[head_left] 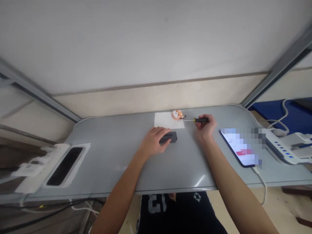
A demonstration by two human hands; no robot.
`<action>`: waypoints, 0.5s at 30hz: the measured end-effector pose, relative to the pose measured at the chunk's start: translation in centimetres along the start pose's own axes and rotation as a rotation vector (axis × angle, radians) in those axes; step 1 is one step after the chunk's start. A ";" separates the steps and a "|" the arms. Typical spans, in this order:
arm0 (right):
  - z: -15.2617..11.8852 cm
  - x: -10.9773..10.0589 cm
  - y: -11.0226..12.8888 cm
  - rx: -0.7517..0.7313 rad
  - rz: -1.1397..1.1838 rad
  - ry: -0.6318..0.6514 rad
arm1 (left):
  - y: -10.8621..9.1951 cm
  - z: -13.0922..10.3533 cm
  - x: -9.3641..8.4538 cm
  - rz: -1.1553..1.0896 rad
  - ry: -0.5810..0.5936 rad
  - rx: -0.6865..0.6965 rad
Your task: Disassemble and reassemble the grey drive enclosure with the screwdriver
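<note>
My left hand (154, 142) rests on a small dark grey box (169, 137) in the middle of the grey table (109, 152), fingers wrapped over its left end. My right hand (206, 126) holds a screwdriver (200, 120) with a black and yellow handle; its thin shaft points left toward a small round orange and white cartoon figure (177, 114). That figure sits on a white sheet (165, 120) near the table's far edge, just behind the box.
A lit smartphone (240, 146) lies at the right with a white cable running off the front edge. A white charging hub (282, 148) with blue lights stands further right. A white tray with a black recess (63, 165) sits at the left. A wall rises behind.
</note>
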State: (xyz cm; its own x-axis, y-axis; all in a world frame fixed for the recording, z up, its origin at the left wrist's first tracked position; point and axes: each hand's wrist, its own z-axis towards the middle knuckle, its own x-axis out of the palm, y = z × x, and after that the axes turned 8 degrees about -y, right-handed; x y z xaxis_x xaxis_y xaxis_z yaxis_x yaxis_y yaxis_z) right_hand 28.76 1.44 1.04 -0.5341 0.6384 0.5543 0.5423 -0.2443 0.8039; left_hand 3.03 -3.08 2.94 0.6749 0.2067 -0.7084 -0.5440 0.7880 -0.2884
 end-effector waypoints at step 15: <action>0.2 0.0 0.6 -0.031 -0.004 -0.011 | 1.2 0.0 -1.6 -0.310 0.120 -0.335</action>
State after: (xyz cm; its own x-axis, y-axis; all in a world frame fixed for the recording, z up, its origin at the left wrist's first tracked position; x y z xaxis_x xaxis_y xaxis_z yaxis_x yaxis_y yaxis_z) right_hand 29.15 1.44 1.48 -0.5293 0.6473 0.5485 0.5195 -0.2638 0.8127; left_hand 1.28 -2.43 3.71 0.7796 -0.0928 -0.6194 -0.4698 0.5674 -0.6763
